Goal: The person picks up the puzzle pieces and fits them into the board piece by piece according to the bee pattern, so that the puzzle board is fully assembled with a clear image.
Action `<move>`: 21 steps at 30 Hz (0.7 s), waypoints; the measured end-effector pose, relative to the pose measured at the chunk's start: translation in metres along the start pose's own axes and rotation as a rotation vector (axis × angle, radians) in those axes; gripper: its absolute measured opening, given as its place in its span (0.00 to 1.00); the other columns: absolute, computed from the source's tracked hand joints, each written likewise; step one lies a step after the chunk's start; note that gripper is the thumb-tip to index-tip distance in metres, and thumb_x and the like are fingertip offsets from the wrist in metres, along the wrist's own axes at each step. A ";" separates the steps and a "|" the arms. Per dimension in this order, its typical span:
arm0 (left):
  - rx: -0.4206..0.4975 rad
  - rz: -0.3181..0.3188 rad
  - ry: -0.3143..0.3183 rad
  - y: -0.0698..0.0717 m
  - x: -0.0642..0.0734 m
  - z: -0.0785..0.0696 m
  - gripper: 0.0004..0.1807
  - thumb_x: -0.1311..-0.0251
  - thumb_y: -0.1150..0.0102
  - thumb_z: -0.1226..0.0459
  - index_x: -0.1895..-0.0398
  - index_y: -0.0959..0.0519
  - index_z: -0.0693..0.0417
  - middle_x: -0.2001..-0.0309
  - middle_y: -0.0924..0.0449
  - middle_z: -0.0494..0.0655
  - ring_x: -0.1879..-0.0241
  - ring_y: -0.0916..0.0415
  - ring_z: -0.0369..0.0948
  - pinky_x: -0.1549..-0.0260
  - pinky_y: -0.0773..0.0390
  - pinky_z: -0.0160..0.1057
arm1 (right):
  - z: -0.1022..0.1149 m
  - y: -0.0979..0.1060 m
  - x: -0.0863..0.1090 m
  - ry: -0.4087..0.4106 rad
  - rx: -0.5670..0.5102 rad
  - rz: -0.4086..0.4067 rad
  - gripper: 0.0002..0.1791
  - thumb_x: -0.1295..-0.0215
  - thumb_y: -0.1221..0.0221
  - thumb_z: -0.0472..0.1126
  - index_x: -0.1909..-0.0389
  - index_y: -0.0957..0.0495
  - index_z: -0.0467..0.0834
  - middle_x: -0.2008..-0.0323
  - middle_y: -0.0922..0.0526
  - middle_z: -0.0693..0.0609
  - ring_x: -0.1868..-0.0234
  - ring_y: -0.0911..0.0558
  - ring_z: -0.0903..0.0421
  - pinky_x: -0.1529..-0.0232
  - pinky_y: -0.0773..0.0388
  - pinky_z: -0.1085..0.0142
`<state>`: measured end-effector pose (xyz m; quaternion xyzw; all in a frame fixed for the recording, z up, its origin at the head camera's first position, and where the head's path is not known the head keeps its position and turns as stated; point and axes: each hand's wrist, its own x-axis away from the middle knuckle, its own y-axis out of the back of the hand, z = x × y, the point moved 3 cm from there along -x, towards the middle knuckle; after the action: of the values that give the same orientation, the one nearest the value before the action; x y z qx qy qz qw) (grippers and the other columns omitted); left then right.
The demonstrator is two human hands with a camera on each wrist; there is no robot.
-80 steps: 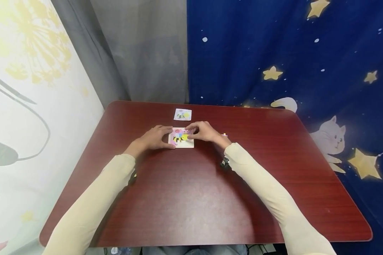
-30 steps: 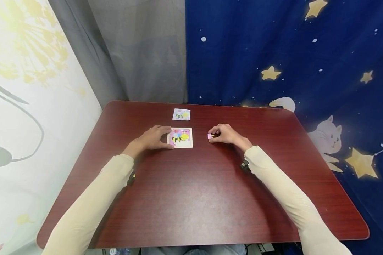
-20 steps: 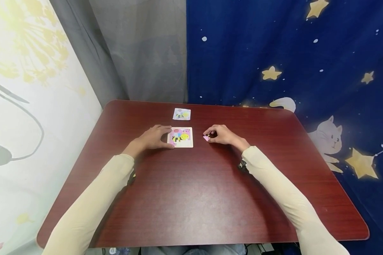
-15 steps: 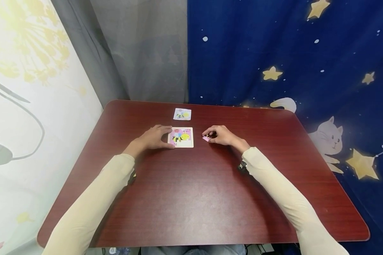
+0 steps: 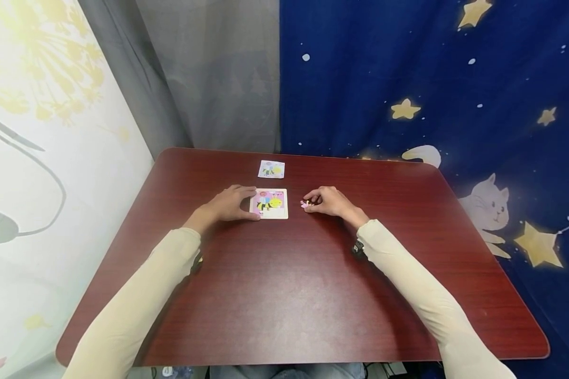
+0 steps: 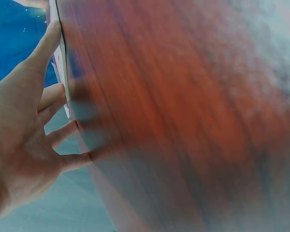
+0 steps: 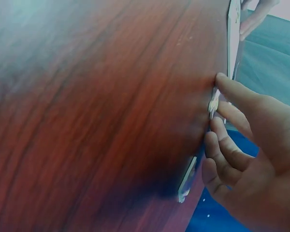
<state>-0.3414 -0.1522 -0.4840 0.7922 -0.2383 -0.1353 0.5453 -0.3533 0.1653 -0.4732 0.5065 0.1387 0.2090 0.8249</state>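
A square jigsaw board (image 5: 276, 214) with a bee on pink lies on the table, its lower right showing bare white. My left hand (image 5: 229, 203) rests at its left side, thumb at the near corner and index finger at the far one. In the left wrist view the thumb (image 6: 47, 41) lies along the board's thin edge, the fingers stretched to the table. Right of the board, my right hand (image 5: 333, 201) pinches a small pink puzzle piece (image 5: 305, 204) between thumb and fingers. The right wrist view has the puzzle piece (image 7: 213, 104) edge-on, close over the table.
Behind the board lies a white card (image 5: 271, 169) printed with the same bee. Another flat piece (image 7: 186, 180) lies on the table beside my right hand's curled fingers. The brown table (image 5: 284, 295) meets grey and blue curtains at its far edge.
My right hand has gone from over the board to the table on its right and taken up a puzzle piece. Lately the piece has turned and shifted slightly left. My left hand stays put.
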 end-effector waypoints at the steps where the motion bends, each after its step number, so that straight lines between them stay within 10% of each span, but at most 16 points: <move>1: 0.000 0.001 0.000 0.000 0.000 0.000 0.52 0.45 0.28 0.36 0.23 0.32 0.54 0.22 0.37 0.51 0.24 0.44 0.56 0.30 0.39 0.65 | 0.001 0.000 -0.001 0.012 -0.007 0.008 0.21 0.38 0.25 0.48 0.46 0.12 0.47 0.61 0.12 0.52 0.60 0.16 0.56 0.55 0.19 0.60; 21: -0.002 -0.010 -0.011 0.001 0.000 -0.001 0.51 0.45 0.28 0.37 0.24 0.30 0.56 0.22 0.36 0.52 0.25 0.42 0.56 0.29 0.39 0.64 | 0.018 -0.002 -0.009 0.167 -0.052 0.015 0.17 0.37 0.26 0.44 0.48 0.11 0.44 0.63 0.14 0.50 0.62 0.15 0.57 0.57 0.18 0.64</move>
<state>-0.3411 -0.1512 -0.4827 0.7920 -0.2372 -0.1424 0.5442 -0.3528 0.1455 -0.4670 0.4668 0.1975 0.2604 0.8217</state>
